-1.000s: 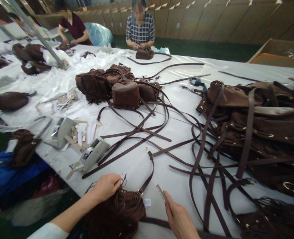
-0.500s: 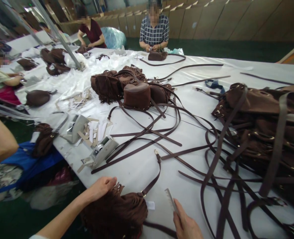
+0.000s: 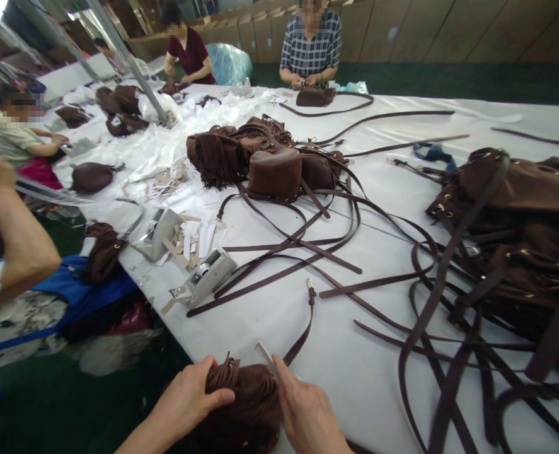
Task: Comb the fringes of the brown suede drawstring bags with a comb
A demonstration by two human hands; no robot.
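Brown suede bag (image 3: 248,403) at the table (image 3: 355,378) edge: left hand (image 3: 189,403) clamped over its fringe (image 3: 222,372), right hand (image 3: 307,416) pinching a white comb (image 3: 264,350) at bag's top. Strap (image 3: 302,328) lies just beyond bag, so the comb could prob. snag it, or yank fringe loose.

I see the fringed bag (image 3: 246,403) as matt brown suede, soft and napped, with a rough fringe. The comb (image 3: 263,351) is pale and smooth; plastic or metal, I cannot tell. The straps (image 3: 456,252) look like smooth leather with a weak shine, and one ends in a glossy metal clasp (image 3: 310,287). A smooth white sheet covers the bench (image 3: 345,366).
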